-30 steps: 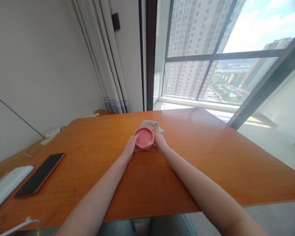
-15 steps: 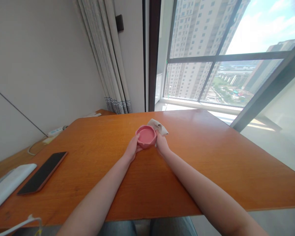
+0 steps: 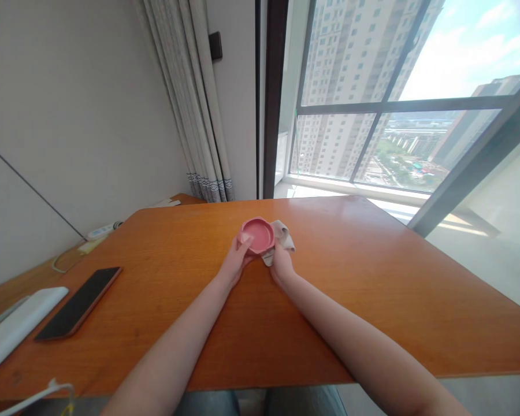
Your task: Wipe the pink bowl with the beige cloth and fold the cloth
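Observation:
A small pink bowl (image 3: 260,236) with a wavy, faceted rim is held above the middle of the table, its inside facing me. My left hand (image 3: 235,260) grips its left side, thumb over the rim and fingers underneath. At the bowl's right side my right hand (image 3: 282,263) is closed on a pale greyish cloth (image 3: 285,236). The cloth bunches against the bowl's right wall, and a corner hangs below it. The right fingertips are partly hidden behind cloth and bowl.
The wooden table (image 3: 177,242) stretches out around my hands. On its left lie a black phone (image 3: 80,303) and a white flat device (image 3: 23,326). A white cable (image 3: 39,396) crosses the near left corner. A power strip (image 3: 101,231) lies by the wall.
The bowl has tilted, and my left thumb now reaches further over its rim. My right hand and the cloth have shifted slightly down, with a cloth corner now showing beneath the bowl.

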A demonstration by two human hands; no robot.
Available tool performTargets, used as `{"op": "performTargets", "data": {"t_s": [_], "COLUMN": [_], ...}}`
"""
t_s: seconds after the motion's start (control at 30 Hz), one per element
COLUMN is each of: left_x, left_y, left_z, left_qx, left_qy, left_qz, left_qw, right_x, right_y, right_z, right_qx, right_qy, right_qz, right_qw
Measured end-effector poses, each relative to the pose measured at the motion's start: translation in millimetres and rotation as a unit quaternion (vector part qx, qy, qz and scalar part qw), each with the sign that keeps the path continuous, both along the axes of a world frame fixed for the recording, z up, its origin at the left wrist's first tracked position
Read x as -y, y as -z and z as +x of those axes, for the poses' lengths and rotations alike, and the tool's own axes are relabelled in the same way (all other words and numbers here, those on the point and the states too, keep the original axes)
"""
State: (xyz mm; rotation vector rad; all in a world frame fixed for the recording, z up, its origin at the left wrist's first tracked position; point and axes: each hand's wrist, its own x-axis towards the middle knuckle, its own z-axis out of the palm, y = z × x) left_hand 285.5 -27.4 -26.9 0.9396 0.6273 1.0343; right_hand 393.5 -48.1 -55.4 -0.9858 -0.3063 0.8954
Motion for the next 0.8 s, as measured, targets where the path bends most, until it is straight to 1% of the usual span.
{"op": "performTargets", "data": {"t_s": [0.07, 0.1, 0.17, 0.23, 0.3, 0.43, 0.5, 0.57, 0.63, 0.7, 0.8], "left_x": [0, -1, -2, -4, -4, -3, -3, -5, -8, -12, -19], "left_y": [0.3, 0.5, 1.2, 2.4, 4.3, 8.9, 10.7, 11.0, 9.6, 6.7, 1.9], "left_z": [0, 0, -2, -5, -6, -5, -2, -1, 0, -2, -8], "left_qx": [-0.005, -0.011, -0.035, -0.07, -0.096, -0.118, -0.113, -0.087, -0.044, 0.0, 0.05], "left_qy": [-0.003, -0.008, 0.005, 0.037, 0.058, 0.043, 0.012, -0.041, -0.099, -0.15, -0.215], "left_qz": [0.023, 0.023, -0.004, -0.04, -0.055, -0.049, -0.023, 0.015, 0.035, 0.021, -0.005], "left_qw": [1.0, 1.0, 0.999, 0.996, 0.992, 0.991, 0.993, 0.995, 0.993, 0.988, 0.975], "right_x": [0, -1, -1, -2, -2, -2, -2, -2, -2, -2, -2], "right_y": [-1, -2, -5, -7, -9, -10, -7, -4, -2, -2, -5], "right_z": [7, 11, 18, 24, 28, 30, 27, 22, 17, 15, 17], "right_qx": [-0.001, 0.006, 0.032, 0.061, 0.087, 0.138, 0.144, 0.137, 0.129, 0.136, 0.185], "right_qy": [0.009, 0.009, 0.002, -0.008, -0.018, -0.046, -0.057, -0.063, -0.073, -0.099, -0.146], "right_qz": [-0.018, -0.025, -0.037, -0.053, -0.055, -0.051, -0.061, -0.057, -0.045, -0.051, -0.075], "right_qw": [1.0, 1.0, 0.999, 0.997, 0.995, 0.988, 0.986, 0.987, 0.988, 0.984, 0.969]}}
